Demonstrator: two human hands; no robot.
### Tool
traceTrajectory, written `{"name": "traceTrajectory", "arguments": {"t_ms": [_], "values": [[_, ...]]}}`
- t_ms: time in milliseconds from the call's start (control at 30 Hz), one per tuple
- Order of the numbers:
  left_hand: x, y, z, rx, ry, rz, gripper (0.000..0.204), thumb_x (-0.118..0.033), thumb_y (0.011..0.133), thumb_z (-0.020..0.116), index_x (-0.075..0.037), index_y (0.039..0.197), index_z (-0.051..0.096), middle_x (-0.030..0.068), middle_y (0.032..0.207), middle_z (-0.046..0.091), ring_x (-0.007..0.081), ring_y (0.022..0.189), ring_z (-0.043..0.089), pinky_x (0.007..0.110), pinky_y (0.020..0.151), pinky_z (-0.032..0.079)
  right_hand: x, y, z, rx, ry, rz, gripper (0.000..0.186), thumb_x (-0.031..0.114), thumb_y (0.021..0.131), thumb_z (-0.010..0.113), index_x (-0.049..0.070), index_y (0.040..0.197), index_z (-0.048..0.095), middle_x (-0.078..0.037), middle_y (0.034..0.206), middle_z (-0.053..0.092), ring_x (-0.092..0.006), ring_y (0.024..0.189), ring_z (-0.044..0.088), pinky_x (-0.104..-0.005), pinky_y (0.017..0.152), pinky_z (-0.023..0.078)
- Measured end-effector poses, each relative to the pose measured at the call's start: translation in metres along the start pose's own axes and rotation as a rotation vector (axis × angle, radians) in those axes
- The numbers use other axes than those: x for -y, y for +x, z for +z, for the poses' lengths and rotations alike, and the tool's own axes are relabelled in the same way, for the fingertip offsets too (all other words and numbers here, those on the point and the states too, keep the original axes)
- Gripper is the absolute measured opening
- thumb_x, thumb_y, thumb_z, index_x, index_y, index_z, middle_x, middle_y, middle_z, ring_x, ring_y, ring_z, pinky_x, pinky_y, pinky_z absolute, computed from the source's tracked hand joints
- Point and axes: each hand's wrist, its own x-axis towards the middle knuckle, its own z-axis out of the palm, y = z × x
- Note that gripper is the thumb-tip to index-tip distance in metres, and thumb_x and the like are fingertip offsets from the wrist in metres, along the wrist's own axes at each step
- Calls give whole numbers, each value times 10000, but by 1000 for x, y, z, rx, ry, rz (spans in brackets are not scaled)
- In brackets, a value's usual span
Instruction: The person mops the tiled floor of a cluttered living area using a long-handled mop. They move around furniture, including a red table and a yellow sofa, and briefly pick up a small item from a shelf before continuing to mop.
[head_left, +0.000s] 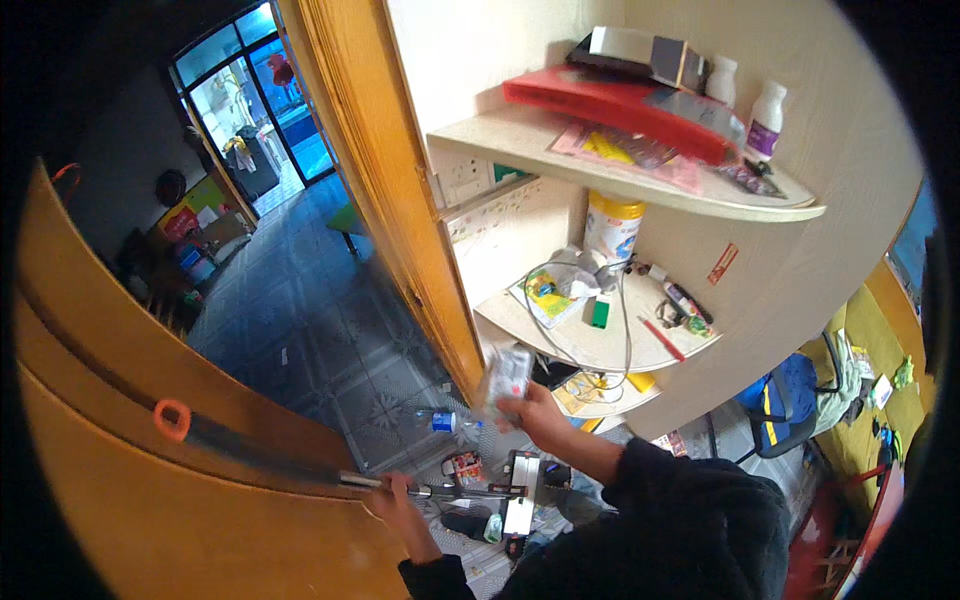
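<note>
My left hand (400, 512) is closed round the metal shaft of what looks like a flat mop (270, 450). Its dark grip ends in an orange loop by the wooden door, and the lower end reaches a flat white head (520, 495) on the floor. My right hand (535, 415) is closed on a small whitish packet (507, 382) with a pinkish-red spot. The packet is held up in front of the lower corner shelves. It is smeared by motion, so its exact kind cannot be made out.
Corner shelves (640, 180) hold a red flat box (620, 108), white bottles (767, 120), a yellow-lidded can (612, 228) and a looped cable. On the tiled floor lies a blue-labelled bottle (443, 421). The wooden door (200, 500) stands at left; a chair (785, 405) is at right.
</note>
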Motion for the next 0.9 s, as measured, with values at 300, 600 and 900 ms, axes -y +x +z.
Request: {"name": "traceTrajectory", "arguments": {"t_ms": [300, 600, 900], "values": [[-3, -47, 50, -28, -29, 57, 162, -147, 817, 653, -17, 768, 570, 4, 643, 534, 86, 598, 479, 238, 578, 370, 230, -22, 130, 295, 242, -287, 250, 4, 876, 489, -67, 1114, 463, -164, 978, 597, -251, 741, 647, -318, 589, 590], [0, -78, 58, 85, -194, 31, 128, -91, 830, 659, -41, 770, 557, -3, 690, 539, 68, 627, 489, 217, 567, 379, 364, 82, 128, -99, 577, -397, 227, -23, 895, 483, -93, 1107, 443, -207, 1130, 461, -312, 951, 548, -402, 795, 560], [-3, -106, 10, 193, -158, 10, 128, -69, 844, 641, -35, 792, 529, 1, 728, 530, 80, 647, 494, 230, 583, 405, 310, -50, 110, 120, -595, -612, 436, -19, 785, 601, 30, 1208, 508, -208, 1282, 421, -313, 1163, 447, -413, 999, 374]]}}
